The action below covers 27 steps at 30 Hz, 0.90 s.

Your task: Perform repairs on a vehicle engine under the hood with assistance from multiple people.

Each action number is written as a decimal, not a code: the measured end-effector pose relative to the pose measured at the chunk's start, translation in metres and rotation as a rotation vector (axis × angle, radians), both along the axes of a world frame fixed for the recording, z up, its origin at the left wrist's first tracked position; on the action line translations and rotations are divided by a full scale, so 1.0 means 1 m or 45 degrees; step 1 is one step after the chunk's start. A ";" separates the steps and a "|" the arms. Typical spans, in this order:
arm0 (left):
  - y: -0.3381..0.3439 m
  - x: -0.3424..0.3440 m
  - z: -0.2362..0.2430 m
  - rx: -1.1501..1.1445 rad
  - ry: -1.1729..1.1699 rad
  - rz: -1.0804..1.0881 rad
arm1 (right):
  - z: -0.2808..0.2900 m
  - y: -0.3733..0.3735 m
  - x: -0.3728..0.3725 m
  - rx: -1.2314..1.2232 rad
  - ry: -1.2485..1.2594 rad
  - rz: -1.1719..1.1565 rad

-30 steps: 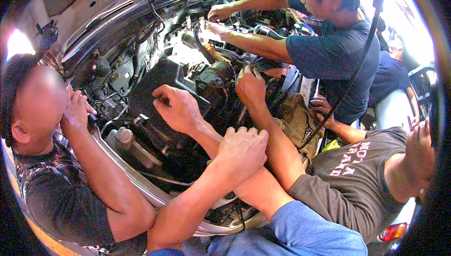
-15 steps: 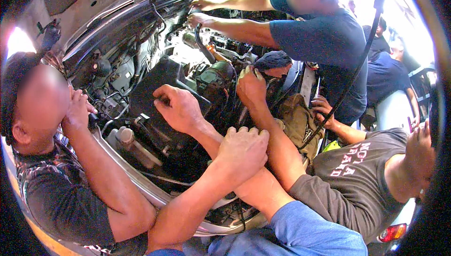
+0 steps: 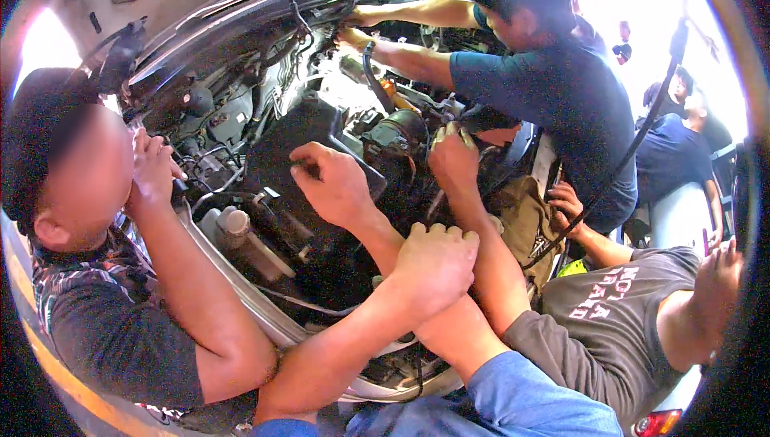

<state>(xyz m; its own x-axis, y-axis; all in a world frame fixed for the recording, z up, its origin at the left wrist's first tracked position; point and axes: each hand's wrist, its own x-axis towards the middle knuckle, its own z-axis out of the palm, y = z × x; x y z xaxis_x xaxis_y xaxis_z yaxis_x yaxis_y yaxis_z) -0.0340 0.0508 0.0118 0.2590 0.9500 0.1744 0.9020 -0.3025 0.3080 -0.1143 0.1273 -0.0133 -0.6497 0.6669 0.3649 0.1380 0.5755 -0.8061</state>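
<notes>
My left hand lies across my right forearm, its fingers wrapped over the top of it. My arms cross low in front of me, in blue sleeves. My right hand hangs above the black plastic engine cover, loosely curled, with a gap between thumb and forefinger. Nothing shows in that hand. Just left of it, lower down, is a reservoir with a pale round cap. To its right sits a dark, round intake part with a hose.
Across the engine bay, a person in a dark shirt reaches both arms in. At right, someone in a grey shirt rests a forearm beside mine. Another person leans in at left. A brown cloth covers the right fender.
The view has shifted a little, so the scene sits further right and slightly lower. My crossed arms keep the same pose. The person across the bay bends the head lower.
</notes>
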 end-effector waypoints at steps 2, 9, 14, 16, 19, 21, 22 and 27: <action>0.000 0.000 0.001 -0.002 0.006 0.009 | 0.002 0.000 0.000 0.007 0.050 0.032; -0.003 0.010 0.002 0.180 0.086 0.145 | -0.001 -0.001 -0.002 0.045 0.014 -0.006; -0.014 0.024 0.012 0.262 0.080 0.086 | 0.001 -0.003 -0.002 0.058 -0.012 0.011; -0.020 0.028 0.017 0.297 0.043 0.035 | 0.001 -0.004 -0.001 0.060 -0.065 -0.006; -0.032 0.033 0.015 0.309 -0.004 0.039 | -0.001 -0.007 -0.001 0.110 -0.034 0.002; -0.041 0.029 0.004 0.398 -0.130 -0.014 | -0.002 -0.006 -0.003 0.040 -0.041 -0.035; -0.043 0.025 -0.003 0.420 -0.101 0.018 | -0.002 -0.006 -0.002 0.066 0.015 -0.013; -0.050 0.014 -0.024 0.189 -0.215 -0.243 | -0.001 -0.006 0.004 0.042 -0.033 -0.027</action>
<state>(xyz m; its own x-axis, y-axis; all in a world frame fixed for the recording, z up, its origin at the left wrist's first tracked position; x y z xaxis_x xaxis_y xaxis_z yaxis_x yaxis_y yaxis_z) -0.0201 0.0009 -0.0122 0.3863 0.8477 0.3635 0.7641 -0.5149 0.3886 -0.1104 0.1215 -0.0145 -0.6450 0.6687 0.3699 0.1713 0.5983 -0.7828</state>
